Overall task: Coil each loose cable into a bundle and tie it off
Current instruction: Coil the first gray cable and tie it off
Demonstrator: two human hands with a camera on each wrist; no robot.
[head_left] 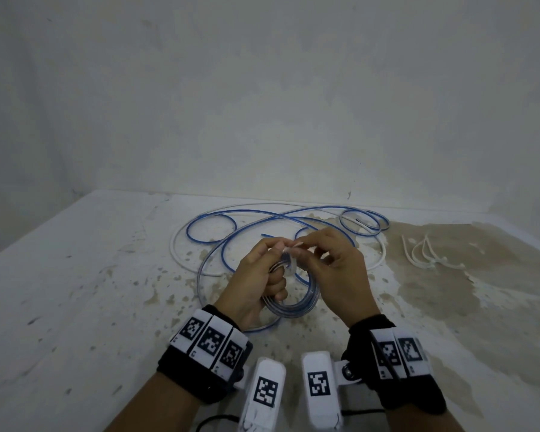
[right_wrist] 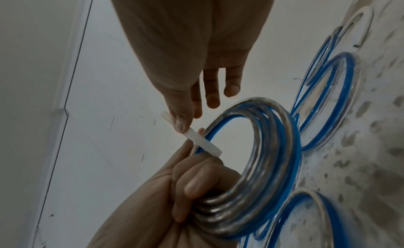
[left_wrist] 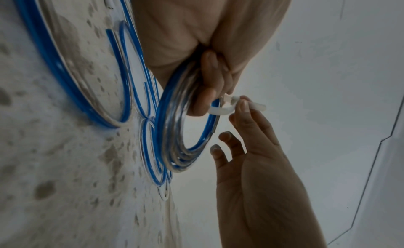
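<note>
A coil of clear-and-blue cable [head_left: 296, 302] hangs just above the table, and my left hand [head_left: 276, 266] grips it at its upper left with the fingers curled round the strands [right_wrist: 218, 213]. A white zip tie [left_wrist: 223, 110] loops around the coil next to those fingers. My right hand [head_left: 303, 247] pinches the tie's free tail [right_wrist: 203, 142] between thumb and forefinger, its other fingers spread loosely. One end of the coil trails off into the loose blue cable [head_left: 262, 222] on the table.
A loose white cable [head_left: 172, 244] curves around the blue one on the stained white table [head_left: 75, 291]. Several spare white zip ties [head_left: 424, 254] lie to the right. A bare wall [head_left: 262, 104] stands close behind the table.
</note>
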